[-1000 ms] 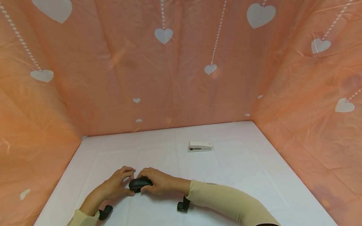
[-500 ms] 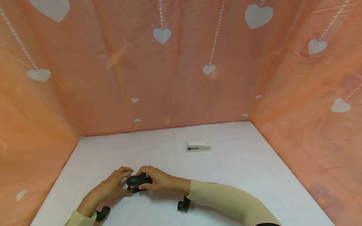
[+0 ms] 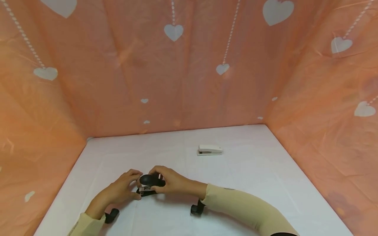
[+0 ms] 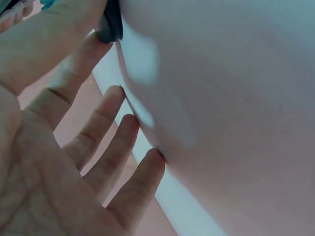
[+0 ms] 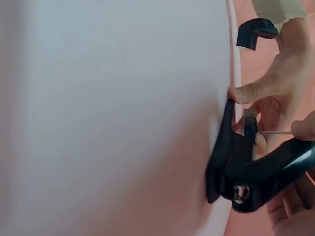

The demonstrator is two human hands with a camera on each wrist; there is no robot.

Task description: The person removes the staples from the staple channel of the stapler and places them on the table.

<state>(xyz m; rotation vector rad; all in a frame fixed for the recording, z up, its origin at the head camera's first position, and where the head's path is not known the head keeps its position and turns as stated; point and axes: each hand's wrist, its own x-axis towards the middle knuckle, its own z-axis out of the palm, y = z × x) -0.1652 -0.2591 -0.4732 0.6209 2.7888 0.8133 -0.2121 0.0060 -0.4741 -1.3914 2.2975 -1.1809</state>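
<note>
A black stapler (image 3: 147, 191) stands on the white table between both hands, its top cover lifted well away from the magazine and base. My right hand (image 3: 172, 181) grips the raised cover from the right. At the front end of the base, my left hand (image 3: 122, 187) pinches with thumb and index finger; in the left wrist view its other fingers (image 4: 113, 162) are spread against the table. From the right wrist view, the stapler (image 5: 231, 152) gapes open at its hinge, with a thin metal rod showing near the right thumb.
A white stapler (image 3: 210, 150) lies farther back on the table (image 3: 251, 177), right of centre. Orange curtains (image 3: 200, 98) with pale hearts border the table at the back and sides. A black camera mount (image 3: 198, 208) hangs under each wrist.
The right hand has lifted the black stapler's cover, widening the gap above the magazine and baring metal parts. The left hand keeps its hold at the front end. The white stapler stays put.
</note>
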